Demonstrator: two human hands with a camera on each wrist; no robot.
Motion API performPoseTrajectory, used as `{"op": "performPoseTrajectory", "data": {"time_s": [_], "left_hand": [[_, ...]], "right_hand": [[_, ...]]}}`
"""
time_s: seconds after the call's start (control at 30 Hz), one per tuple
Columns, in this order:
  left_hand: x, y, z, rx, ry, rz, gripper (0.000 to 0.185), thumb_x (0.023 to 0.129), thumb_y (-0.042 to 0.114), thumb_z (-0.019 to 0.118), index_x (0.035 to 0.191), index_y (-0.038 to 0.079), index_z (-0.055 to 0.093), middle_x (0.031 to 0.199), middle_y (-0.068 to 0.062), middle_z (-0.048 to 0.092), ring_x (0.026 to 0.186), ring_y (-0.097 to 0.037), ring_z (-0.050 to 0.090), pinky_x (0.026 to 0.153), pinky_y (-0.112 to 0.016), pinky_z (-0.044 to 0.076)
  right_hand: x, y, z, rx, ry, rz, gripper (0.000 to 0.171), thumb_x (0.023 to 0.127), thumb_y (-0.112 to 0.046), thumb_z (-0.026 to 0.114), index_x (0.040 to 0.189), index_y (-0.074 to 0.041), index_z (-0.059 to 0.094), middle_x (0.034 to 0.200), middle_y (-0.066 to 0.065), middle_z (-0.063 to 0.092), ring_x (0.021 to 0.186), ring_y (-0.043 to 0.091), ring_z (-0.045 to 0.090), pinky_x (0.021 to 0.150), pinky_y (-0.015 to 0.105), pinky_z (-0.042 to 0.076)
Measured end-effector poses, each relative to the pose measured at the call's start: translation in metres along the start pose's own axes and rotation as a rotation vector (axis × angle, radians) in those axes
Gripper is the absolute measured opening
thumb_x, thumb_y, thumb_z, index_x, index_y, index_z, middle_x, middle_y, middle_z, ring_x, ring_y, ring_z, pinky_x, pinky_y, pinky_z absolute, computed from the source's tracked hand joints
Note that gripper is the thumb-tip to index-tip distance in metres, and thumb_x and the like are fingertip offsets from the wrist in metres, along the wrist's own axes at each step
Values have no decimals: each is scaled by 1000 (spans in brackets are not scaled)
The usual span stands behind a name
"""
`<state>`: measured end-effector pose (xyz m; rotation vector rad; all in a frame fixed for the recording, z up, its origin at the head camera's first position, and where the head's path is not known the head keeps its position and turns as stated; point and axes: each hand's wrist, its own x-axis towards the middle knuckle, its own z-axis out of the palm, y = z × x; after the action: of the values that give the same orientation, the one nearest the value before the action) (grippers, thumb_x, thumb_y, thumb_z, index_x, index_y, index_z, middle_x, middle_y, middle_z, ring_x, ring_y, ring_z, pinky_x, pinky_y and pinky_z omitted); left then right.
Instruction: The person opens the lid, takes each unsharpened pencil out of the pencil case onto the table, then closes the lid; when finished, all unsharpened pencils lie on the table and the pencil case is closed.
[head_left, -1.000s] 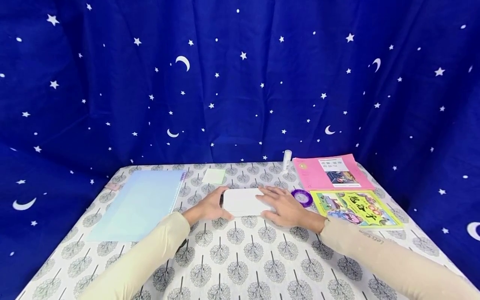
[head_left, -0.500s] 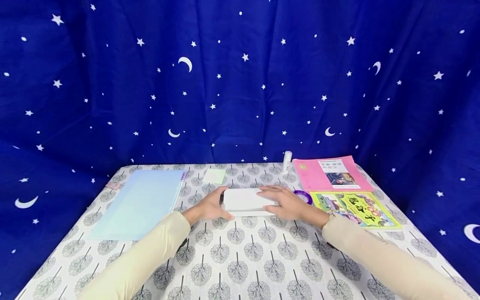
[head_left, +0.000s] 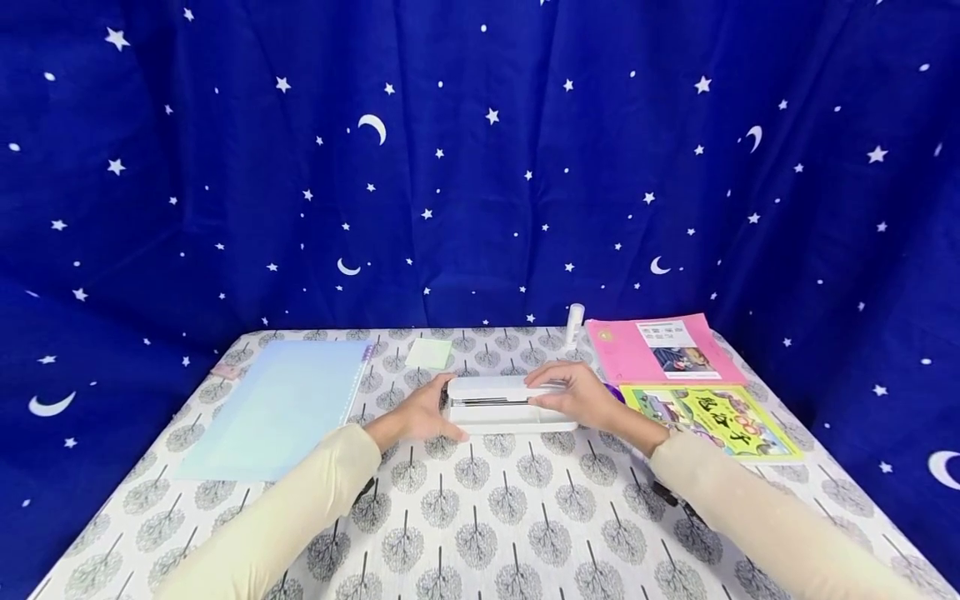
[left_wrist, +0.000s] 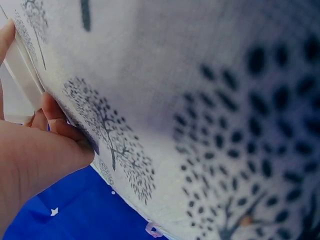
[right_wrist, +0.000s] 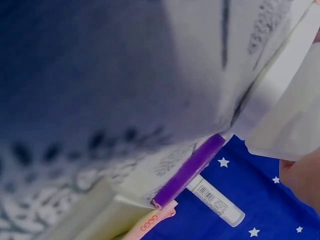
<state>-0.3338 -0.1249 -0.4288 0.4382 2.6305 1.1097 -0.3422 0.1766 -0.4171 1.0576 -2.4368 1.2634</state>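
A white pencil case (head_left: 517, 427) lies on the patterned tablecloth in the middle of the head view. Its lid (head_left: 483, 386) is tilted up at the front, and thin dark sticks (head_left: 491, 402), perhaps pens or refills, show inside. My left hand (head_left: 418, 412) holds the case's left end, thumb at the front corner and fingers behind. With the right hand (head_left: 585, 397) I pinch the lid near its right end. The right wrist view shows the raised lid (right_wrist: 290, 110) over the case's end; that hand's fingers are mostly out of frame there.
A pale blue notebook (head_left: 281, 408) lies left, with sticky notes (head_left: 428, 352) behind. Behind the right hand are a purple tape roll (right_wrist: 192, 170) and a white glue stick (head_left: 573, 325). A pink book (head_left: 622, 350) and a yellow comic book (head_left: 712, 417) lie right.
My right hand has gone from lying flat on the shut case to pinching its lid and tilting it up, uncovering the inside. The left hand has stayed at the left end.
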Motion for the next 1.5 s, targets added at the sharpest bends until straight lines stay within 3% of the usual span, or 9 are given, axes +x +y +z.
{"op": "performPoseTrajectory", "data": {"time_s": [0.2,0.33,0.47,0.57,0.67,0.87,1.03,1.27,1.5], "left_hand": [[1,0,2,-2,25,25,120,61,28,93,157,14,22,147,-13,47,134,-36,45,111,-61,32],[-2,-1,4,-3,38,-1,120,61,31,93,155,12,22,148,-12,46,131,-36,47,109,-62,36],[-3,0,5,5,57,-36,119,61,33,93,153,11,21,143,-18,50,102,-32,62,90,-52,53],[-2,1,6,-19,63,-33,117,62,31,93,151,11,20,137,-22,53,74,-26,60,67,-43,55],[-2,1,7,-45,62,-24,115,63,28,93,150,11,19,146,-19,47,68,-22,58,70,-42,54],[-5,1,7,-50,62,13,108,66,25,91,146,7,21,156,-15,34,86,-22,62,106,-51,42],[-4,2,8,-25,67,26,105,67,27,91,146,9,24,156,-14,35,120,-35,54,109,-54,39],[-2,2,8,-29,67,50,113,67,24,91,154,13,19,156,-16,34,138,-40,37,113,-61,30],[-2,-1,9,-23,51,60,119,67,24,90,157,17,13,158,-10,33,143,-38,31,117,-60,22]], "right_hand": [[3,0,-3,34,103,10,19,74,6,81,91,-1,75,103,16,72,103,33,65,101,45,49],[4,-1,-5,56,138,52,17,76,7,80,91,-1,75,103,17,72,105,34,64,104,50,46],[7,-3,-6,-5,225,59,17,74,5,82,88,-3,76,100,13,70,103,27,60,103,45,44],[8,-4,-7,-68,296,45,17,73,3,83,87,-4,77,90,8,65,93,20,55,90,34,45],[9,-5,-6,-153,340,33,16,74,0,84,88,-6,78,77,1,56,80,14,47,73,25,42],[11,-2,-9,-313,411,-2,16,74,-2,84,88,-6,77,69,-2,55,69,15,48,63,27,38],[9,1,-16,-296,421,38,20,77,2,78,96,-2,75,81,5,67,78,23,58,75,33,43],[-3,7,-25,-223,305,78,27,78,5,74,104,0,72,104,14,71,93,32,61,79,48,52],[-12,15,-27,-224,104,183,47,82,-17,81,123,0,64,121,17,63,105,40,60,89,53,53]]}}
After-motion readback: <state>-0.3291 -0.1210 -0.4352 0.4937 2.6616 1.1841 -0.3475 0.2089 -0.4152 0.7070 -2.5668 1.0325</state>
